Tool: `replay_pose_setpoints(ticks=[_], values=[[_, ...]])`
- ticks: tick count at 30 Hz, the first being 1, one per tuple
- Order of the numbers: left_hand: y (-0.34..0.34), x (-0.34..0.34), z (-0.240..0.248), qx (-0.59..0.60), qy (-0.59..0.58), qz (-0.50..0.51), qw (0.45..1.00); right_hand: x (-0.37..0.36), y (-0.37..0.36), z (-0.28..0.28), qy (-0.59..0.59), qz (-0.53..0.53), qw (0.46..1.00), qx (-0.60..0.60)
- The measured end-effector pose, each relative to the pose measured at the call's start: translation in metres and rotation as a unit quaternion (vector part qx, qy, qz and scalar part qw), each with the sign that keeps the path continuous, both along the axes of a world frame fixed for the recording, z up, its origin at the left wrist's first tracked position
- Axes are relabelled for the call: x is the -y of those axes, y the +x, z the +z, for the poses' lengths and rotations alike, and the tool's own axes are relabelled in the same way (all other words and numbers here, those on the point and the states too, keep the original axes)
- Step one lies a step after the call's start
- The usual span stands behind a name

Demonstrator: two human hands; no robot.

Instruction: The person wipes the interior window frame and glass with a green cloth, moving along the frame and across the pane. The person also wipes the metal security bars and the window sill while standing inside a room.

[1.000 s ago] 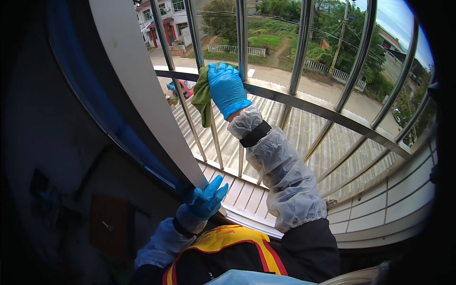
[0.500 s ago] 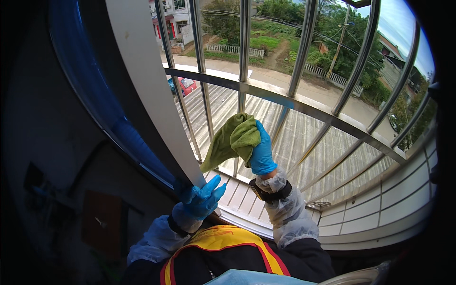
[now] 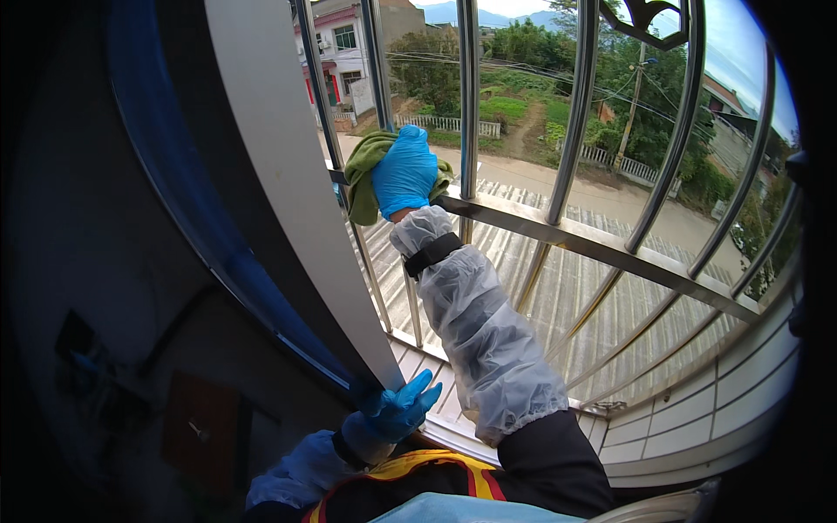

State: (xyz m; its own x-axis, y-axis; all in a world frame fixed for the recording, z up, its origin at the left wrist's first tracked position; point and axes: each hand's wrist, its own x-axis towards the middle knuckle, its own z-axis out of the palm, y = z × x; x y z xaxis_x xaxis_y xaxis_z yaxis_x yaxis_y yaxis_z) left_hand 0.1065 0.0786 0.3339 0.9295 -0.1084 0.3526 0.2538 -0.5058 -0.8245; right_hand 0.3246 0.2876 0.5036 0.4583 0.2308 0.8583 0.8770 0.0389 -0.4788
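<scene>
My right hand [image 3: 406,173], in a blue glove, is closed on a green cloth [image 3: 364,164]. It presses the cloth against the metal window grille [image 3: 558,228], where an upright bar meets the flat cross rail. The cloth hangs out on both sides of the hand and hides that joint. Lower down, my gloved left hand [image 3: 403,408] rests at the edge of the white window frame [image 3: 301,227]. Its fingers are stretched out and apart, with nothing seen in them; part of the palm lies in shadow.
Below the grille runs a tiled ledge [image 3: 689,427]. Beyond the bars lie a corrugated roof [image 3: 497,261], a road and greenery. A dark blue-tinted pane [image 3: 200,200] stands to the left, with a dim room behind it. A metal ornament [image 3: 649,19] sits high in the grille.
My right hand has carried the cloth up and left, from loose in front of the lower bars onto the cross rail. My left hand stays at the frame edge, and the view has tilted up.
</scene>
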Motion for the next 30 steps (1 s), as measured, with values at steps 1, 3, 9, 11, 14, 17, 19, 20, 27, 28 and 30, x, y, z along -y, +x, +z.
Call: replay_pose_setpoints(ticks=[1,3,9,11,14,17,19,20,27,28,30], values=[[0.0,0.0,-0.001,-0.001,0.002,-0.001,1.0,-0.002,0.002,0.014,0.018,0.029,0.999,-0.031],[-0.002,0.0,-0.001,0.002,0.003,-0.003,1.0,-0.003,0.006,0.058,0.096,0.085,0.99,-0.06],[-0.009,-0.003,-0.003,0.014,0.003,-0.008,1.0,-0.042,0.0,0.244,0.117,-0.056,0.991,-0.02],[-0.008,-0.004,-0.008,0.031,-0.007,-0.01,0.999,-0.045,0.0,0.218,-0.013,-0.063,0.997,-0.03],[-0.001,-0.007,-0.02,0.088,-0.034,-0.023,0.995,-0.036,-0.009,0.094,-0.049,-0.095,0.993,-0.043],[0.01,-0.005,-0.032,0.22,-0.083,-0.054,0.971,-0.014,-0.003,-0.009,-0.137,-0.102,0.983,0.066],[0.018,-0.005,-0.035,0.304,-0.115,-0.079,0.943,-0.005,-0.002,-0.021,-0.103,-0.106,0.983,0.11],[0.022,-0.005,-0.035,0.33,-0.129,-0.088,0.931,0.003,0.002,-0.022,-0.118,-0.091,0.981,0.124],[0.042,-0.002,-0.019,0.447,-0.223,-0.084,0.862,0.092,0.016,-0.047,-0.093,-0.034,0.937,0.334],[0.043,0.001,-0.017,0.456,-0.182,-0.109,0.864,0.109,0.016,-0.064,-0.118,0.077,0.961,0.237],[0.042,0.006,-0.013,0.435,-0.186,-0.089,0.876,0.149,0.029,-0.098,-0.193,0.23,0.951,0.065]])
